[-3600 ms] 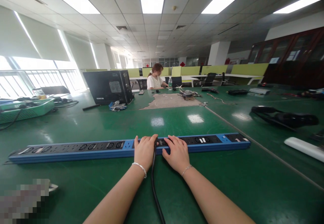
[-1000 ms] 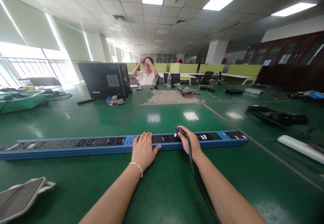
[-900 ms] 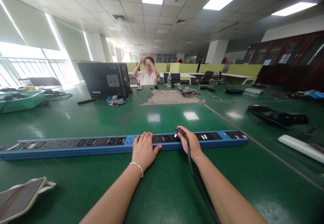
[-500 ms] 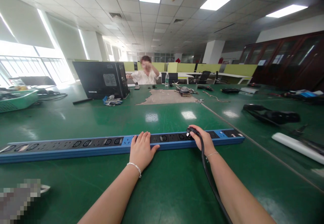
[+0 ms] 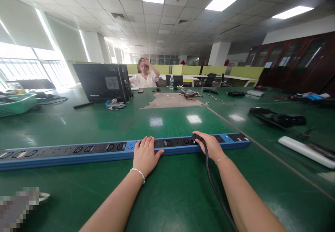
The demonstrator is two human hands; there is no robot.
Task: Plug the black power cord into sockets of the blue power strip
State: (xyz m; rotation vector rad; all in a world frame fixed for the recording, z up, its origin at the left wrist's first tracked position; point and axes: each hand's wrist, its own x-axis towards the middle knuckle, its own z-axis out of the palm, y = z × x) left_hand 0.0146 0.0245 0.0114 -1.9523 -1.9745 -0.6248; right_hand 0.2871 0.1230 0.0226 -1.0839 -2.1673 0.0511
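Observation:
A long blue power strip (image 5: 104, 156) with black socket sections lies across the green table in front of me. My left hand (image 5: 145, 155) rests over its middle, fingers on the top face and thumb along the near side. In my right hand (image 5: 210, 146) is a black power plug (image 5: 195, 138), gripped between thumb and fingers at the strip's right part. The plug sits down at the sockets; whether its pins are inside one is hidden. Its black cord (image 5: 213, 179) hangs from the hand and runs toward the bottom edge.
A black computer case (image 5: 99, 83) stands at the back left, with gloves (image 5: 115, 104) beside it. A green basket (image 5: 19, 104) is at far left. On the right lie a white bar (image 5: 309, 151) and a black object (image 5: 280, 117). A person (image 5: 144, 76) sits across the table.
The plug's metal pins showed before; now the plug is turned downward, lower against the strip. My left hand stays in place. The person opposite has shifted slightly left.

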